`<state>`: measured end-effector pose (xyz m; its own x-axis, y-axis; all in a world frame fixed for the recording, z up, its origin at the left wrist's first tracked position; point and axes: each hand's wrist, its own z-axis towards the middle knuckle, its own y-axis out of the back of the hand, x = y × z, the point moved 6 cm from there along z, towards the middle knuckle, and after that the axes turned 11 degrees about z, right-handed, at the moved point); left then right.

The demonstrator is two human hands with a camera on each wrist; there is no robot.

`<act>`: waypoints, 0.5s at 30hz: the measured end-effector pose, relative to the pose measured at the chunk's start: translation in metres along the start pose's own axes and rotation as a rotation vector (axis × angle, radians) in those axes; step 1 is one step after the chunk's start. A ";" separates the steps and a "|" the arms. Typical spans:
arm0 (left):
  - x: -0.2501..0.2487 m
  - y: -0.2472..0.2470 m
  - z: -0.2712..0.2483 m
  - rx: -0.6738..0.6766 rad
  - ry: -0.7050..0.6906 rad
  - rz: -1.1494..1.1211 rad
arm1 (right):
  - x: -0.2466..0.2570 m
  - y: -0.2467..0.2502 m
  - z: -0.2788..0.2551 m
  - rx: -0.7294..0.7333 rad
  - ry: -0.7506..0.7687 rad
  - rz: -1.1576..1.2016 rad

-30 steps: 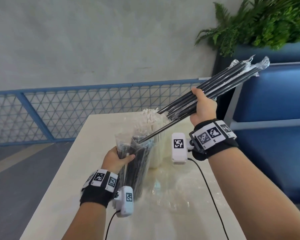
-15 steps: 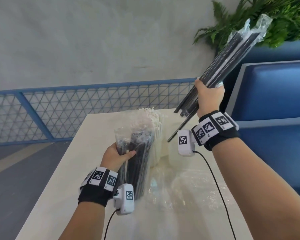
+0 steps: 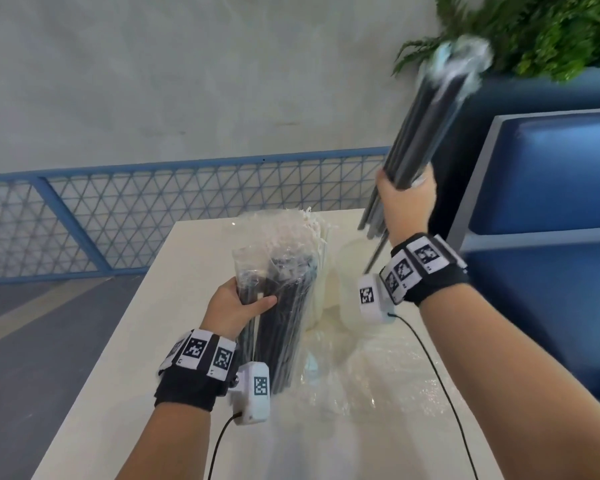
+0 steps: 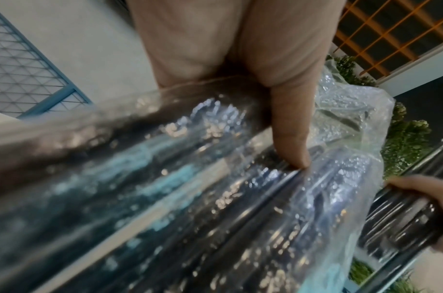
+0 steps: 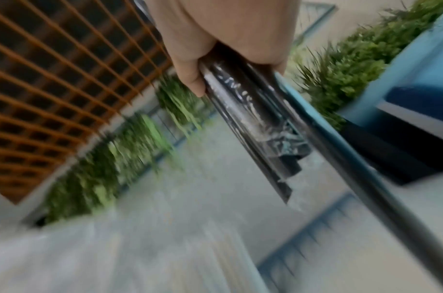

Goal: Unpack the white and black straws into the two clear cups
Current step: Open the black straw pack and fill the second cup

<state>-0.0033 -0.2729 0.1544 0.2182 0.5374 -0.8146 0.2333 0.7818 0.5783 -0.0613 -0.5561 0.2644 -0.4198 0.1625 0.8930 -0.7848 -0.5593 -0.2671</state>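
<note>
Honestly those black straws [image 3: 426,133] look light but slippery in plastic, so keep your right hand [image 3: 404,202] wrapped round their middle while your left hand [image 3: 238,304] grips the bag [image 3: 284,306]

Blue mesh railing [image 3: 118,216], green plant [image 3: 551,29], blue cushioned bench [image 3: 551,174], cream table [image 3: 136,358] with loose plastic wrap [image 3: 354,382].

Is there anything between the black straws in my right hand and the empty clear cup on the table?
Nothing visible blocks the way. The right hand holds the bundle of black straws steeply tilted above the empty clear cup, whose mouth looks open. The white straws stand to its left, out of the path.
</note>
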 end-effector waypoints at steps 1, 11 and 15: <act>0.001 -0.001 0.000 0.007 -0.006 0.007 | -0.017 0.002 -0.007 0.030 -0.030 -0.028; 0.010 -0.002 0.004 -0.014 -0.024 0.004 | -0.085 0.011 -0.032 0.170 -0.148 -0.276; 0.019 -0.002 0.006 -0.032 -0.014 -0.023 | -0.086 0.014 -0.037 0.142 -0.164 -0.252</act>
<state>0.0062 -0.2662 0.1384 0.2267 0.5147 -0.8268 0.2079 0.8038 0.5574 -0.0531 -0.5483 0.1701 -0.1323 0.1837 0.9740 -0.7781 -0.6280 0.0127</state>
